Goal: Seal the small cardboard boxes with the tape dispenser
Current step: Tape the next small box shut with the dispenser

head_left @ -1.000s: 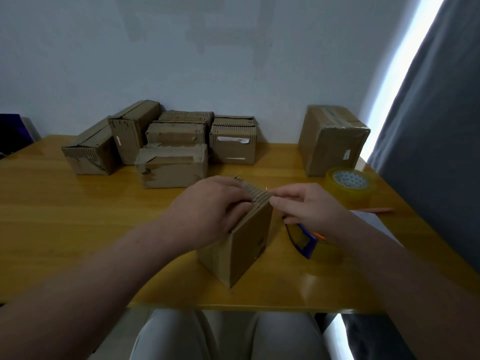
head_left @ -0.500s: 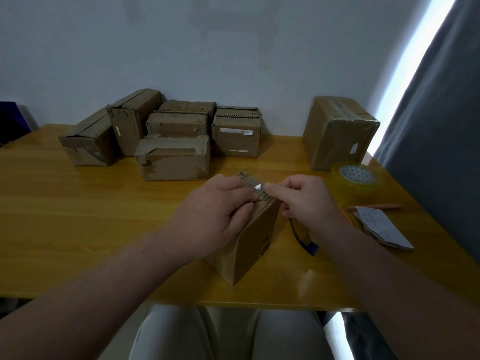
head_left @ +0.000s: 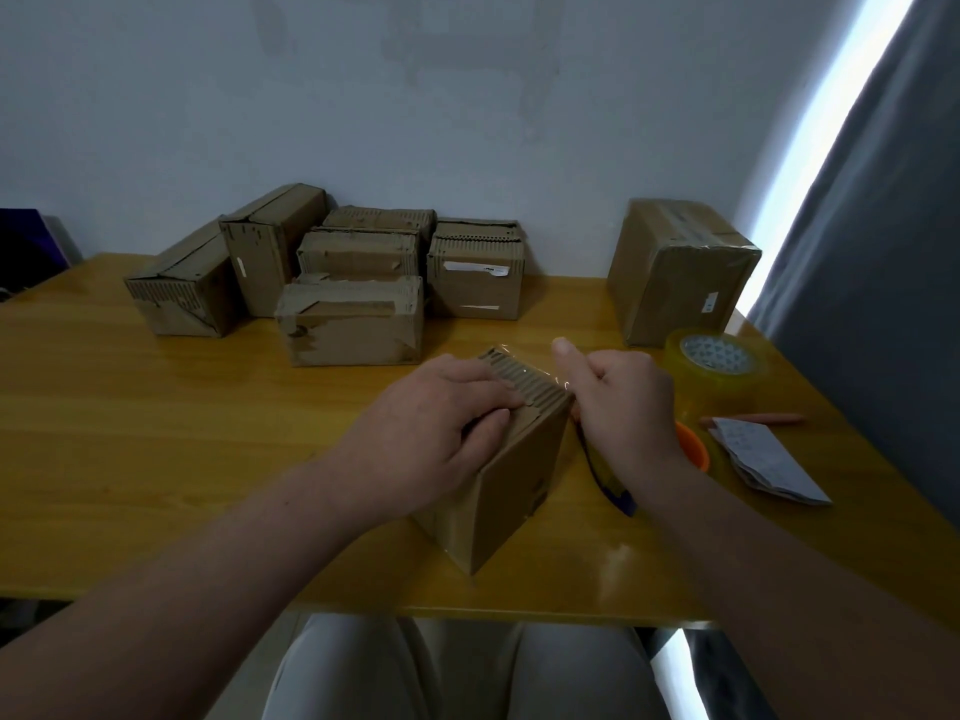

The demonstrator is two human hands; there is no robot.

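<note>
Small cardboard box (head_left: pixel 511 478) stood at the worktop's (head_left: pixel 156 459) near edge, at six o'clock from the stacked boxes (head_left: pixel 353 283). Left hand (head_left: pixel 441 423) lay flat over its top, palm down, fingers pressing rather than gripping. Right hand (head_left: pixel 621 402), half a second earlier pinching at the top seam beside the left fingers, had drawn away toward three o'clock, fist curled on a shiny strip of tape (head_left: pixel 545 374). Tape dispenser (head_left: pixel 613 480) mostly hidden under that wrist; spare tape roll (head_left: pixel 719 363) at two o'clock. Strip apparently laid across the seam; smoothing and cutting probably remained.
</note>
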